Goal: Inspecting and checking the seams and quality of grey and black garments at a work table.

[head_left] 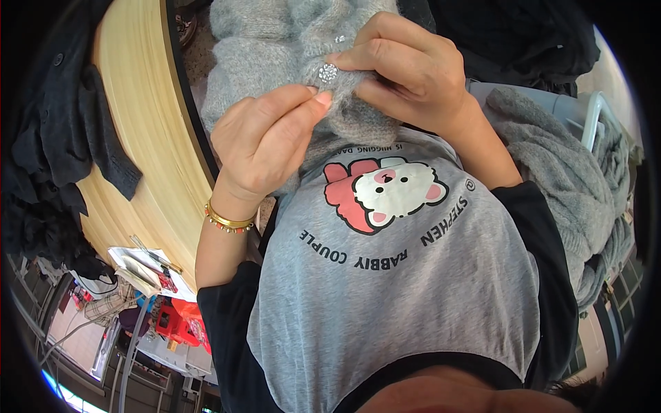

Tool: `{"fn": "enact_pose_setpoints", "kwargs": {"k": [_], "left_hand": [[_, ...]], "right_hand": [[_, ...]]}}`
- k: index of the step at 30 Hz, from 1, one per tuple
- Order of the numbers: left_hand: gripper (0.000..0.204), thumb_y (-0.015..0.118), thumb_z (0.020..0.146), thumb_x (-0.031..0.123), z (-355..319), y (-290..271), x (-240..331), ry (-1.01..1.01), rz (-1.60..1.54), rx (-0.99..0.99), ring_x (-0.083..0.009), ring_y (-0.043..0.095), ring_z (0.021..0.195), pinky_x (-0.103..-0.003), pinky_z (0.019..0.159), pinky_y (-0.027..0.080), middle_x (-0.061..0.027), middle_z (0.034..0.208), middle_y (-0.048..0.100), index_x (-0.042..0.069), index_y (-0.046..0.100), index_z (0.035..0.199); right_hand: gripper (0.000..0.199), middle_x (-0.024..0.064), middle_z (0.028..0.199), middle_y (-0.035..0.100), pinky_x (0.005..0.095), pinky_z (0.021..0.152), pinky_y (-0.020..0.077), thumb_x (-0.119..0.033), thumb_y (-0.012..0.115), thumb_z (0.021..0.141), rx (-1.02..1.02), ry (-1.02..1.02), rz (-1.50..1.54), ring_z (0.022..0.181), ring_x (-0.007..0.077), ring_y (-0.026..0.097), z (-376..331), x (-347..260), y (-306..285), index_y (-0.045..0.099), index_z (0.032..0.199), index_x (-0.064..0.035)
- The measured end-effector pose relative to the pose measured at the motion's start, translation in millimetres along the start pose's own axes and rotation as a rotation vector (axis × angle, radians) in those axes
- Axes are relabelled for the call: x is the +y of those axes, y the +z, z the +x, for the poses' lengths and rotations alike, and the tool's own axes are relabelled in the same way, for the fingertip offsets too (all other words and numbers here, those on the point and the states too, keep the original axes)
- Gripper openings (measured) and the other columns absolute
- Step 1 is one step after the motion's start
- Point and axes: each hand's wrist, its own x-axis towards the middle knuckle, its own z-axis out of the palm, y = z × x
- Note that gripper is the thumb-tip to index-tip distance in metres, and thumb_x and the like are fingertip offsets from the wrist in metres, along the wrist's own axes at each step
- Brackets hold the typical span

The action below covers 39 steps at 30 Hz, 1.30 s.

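A fuzzy grey knit garment lies bunched in front of me. A round, sparkly button sits on it between my two hands, and a second sparkly button shows slightly farther off. My left hand is closed, its thumb and forefinger pinching the knit just below the nearer button. My right hand grips the knit from the right, with a fingertip at that button's upper right edge. Its thumb is partly sunk in the fabric. Whether a needle or thread is between the fingers I cannot make out.
A curved light-wood table runs along the left, with dark garments over its far side. Papers and a pen-like tool lie at its near end. On the right, more grey knitwear is heaped by a pale chair frame.
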Motion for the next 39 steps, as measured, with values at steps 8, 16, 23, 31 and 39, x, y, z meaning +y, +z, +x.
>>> {"fn": "enact_pose_setpoints", "kwargs": {"k": [8, 16, 23, 31, 39], "left_hand": [[0.014, 0.072, 0.072, 0.003, 7, -1, 0, -0.002, 0.056, -0.066, -0.01, 0.056, 0.053, -0.02, 0.046, 0.043, -0.0091, 0.11, 0.069, 0.007, 0.066, 0.084], [0.014, 0.068, 0.072, -0.004, 9, 8, 1, -0.191, -0.233, -0.006, -0.0171, 0.065, 0.062, -0.023, 0.051, 0.049, -0.0119, 0.108, 0.069, 0.004, 0.063, 0.083], [0.024, 0.067, 0.069, -0.008, 3, -4, -10, -0.271, -0.317, -0.17, -0.02, 0.067, 0.067, -0.025, 0.056, 0.052, -0.0153, 0.108, 0.069, 0.003, 0.062, 0.09], [0.031, 0.07, 0.064, -0.009, 4, 0, -6, -0.23, -0.194, 0.034, -0.0164, 0.061, 0.061, -0.026, 0.052, 0.048, -0.0056, 0.088, 0.064, 0.005, 0.068, 0.091], [0.028, 0.07, 0.062, -0.002, 2, 2, -10, -0.044, -0.082, 0.041, -0.0161, 0.058, 0.057, -0.026, 0.047, 0.046, -0.0056, 0.084, 0.063, 0.007, 0.068, 0.088]], "right_hand": [[0.032, 0.0045, 0.071, 0.057, 0.0228, 0.045, 0.0411, 0.005, 0.069, 0.05, 0.187, -0.139, -0.093, 0.053, 0.0116, 0.053, -2, -3, 5, 0.07, 0.081, -0.0032], [0.03, 0.0041, 0.068, 0.056, 0.0228, 0.043, 0.0387, 0.003, 0.072, 0.052, 0.175, -0.209, -0.146, 0.051, 0.0119, 0.051, -1, 3, 2, 0.07, 0.081, -0.0033], [0.016, 0.0052, 0.073, 0.053, 0.03, 0.048, 0.0438, -0.008, 0.072, 0.066, -0.016, -0.043, -0.085, 0.056, 0.021, 0.056, 4, -9, -8, 0.062, 0.078, -0.0065], [0.029, 0.0046, 0.071, 0.056, 0.0265, 0.045, 0.041, -0.001, 0.07, 0.059, 0.014, -0.032, 0.022, 0.053, 0.0165, 0.053, 6, 0, 3, 0.069, 0.087, -0.0057], [0.041, 0.0023, 0.069, 0.06, 0.0216, 0.041, 0.0377, 0.003, 0.067, 0.053, 0.024, -0.165, -0.106, 0.049, 0.0091, 0.049, 4, 7, 17, 0.073, 0.093, -0.0055]]}}
